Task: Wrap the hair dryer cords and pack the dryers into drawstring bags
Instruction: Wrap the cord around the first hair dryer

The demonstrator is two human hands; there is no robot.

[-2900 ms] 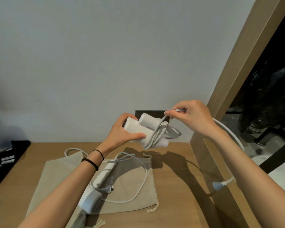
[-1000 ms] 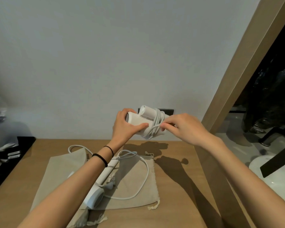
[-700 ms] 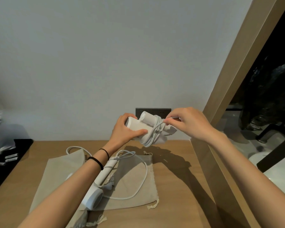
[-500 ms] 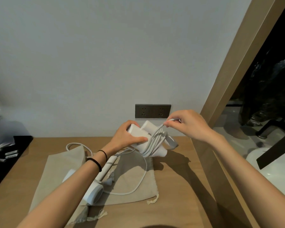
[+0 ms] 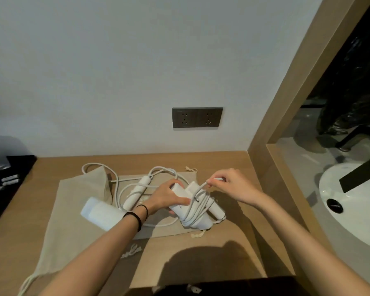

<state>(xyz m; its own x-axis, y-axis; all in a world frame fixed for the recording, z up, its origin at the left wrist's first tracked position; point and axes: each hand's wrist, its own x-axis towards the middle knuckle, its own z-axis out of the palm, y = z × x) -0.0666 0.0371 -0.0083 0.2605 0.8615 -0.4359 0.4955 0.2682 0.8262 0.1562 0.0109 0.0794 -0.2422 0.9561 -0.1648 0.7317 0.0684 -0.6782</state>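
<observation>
The cord-wrapping step is nearly done. The dryer is held low over a bag on the desk, and the left hand grips its body with curled fingers. The right hand pinches the cord near its end, fingers closed on it, and the last stretch is taut above the coils. Next, I judge, that end needs tucking under a coil, then a bag opened. A second dryer lies unwrapped on the bag.

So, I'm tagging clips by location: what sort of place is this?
Likely a hotel vanity area: a white washbasin with a black tap beside the wooden counter, a dark grey double wall socket, and a white hair dryer on a beige drawstring bag.
</observation>
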